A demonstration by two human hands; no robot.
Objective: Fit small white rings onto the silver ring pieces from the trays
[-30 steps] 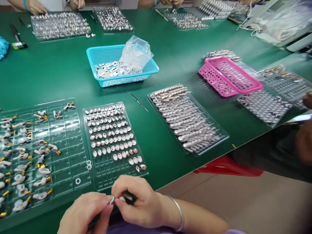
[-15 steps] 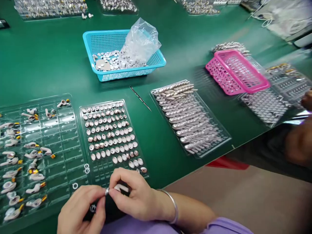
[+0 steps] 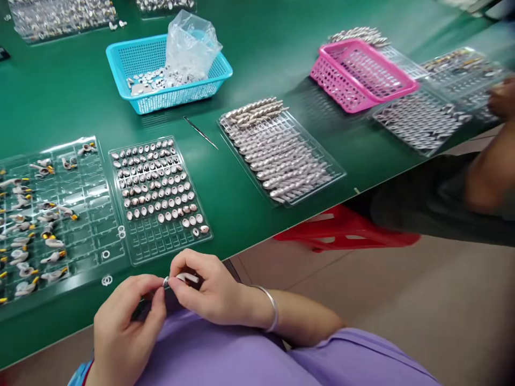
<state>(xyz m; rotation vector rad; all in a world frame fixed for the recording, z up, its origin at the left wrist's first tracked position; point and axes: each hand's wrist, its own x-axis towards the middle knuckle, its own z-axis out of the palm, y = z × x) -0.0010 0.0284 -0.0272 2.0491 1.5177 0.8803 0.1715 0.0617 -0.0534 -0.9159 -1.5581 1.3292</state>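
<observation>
Close to my body, in front of the table edge, my two hands meet at the fingertips. My right hand (image 3: pixel 213 295) is closed on a white earbud (image 3: pixel 189 277), its stem pointing right. Between the thumb and forefinger of my left hand (image 3: pixel 126 324) is a small round silvery piece (image 3: pixel 166 281), pressed against the earbud's head; the fingertips partly hide both. Just beyond them lies a clear tray (image 3: pixel 148 244) with rows of small white oval caps. To its left, a larger compartment tray (image 3: pixel 94 206) carries earbud parts with yellow tabs.
A blue basket (image 3: pixel 177 99) with a plastic bag and white discs stands farther back. Tweezers (image 3: pixel 200 132) lie before it. Right of them are a tray of white stems (image 3: pixel 285 155) and a pink basket (image 3: pixel 341 88). A co-worker's arm (image 3: pixel 493 150) is at right, above a red stool (image 3: pixel 333 230).
The view has tilted down and shifted right, so the table things sit higher and further left. My hands still hold the same pieces together, now clear of the cap tray in view.
</observation>
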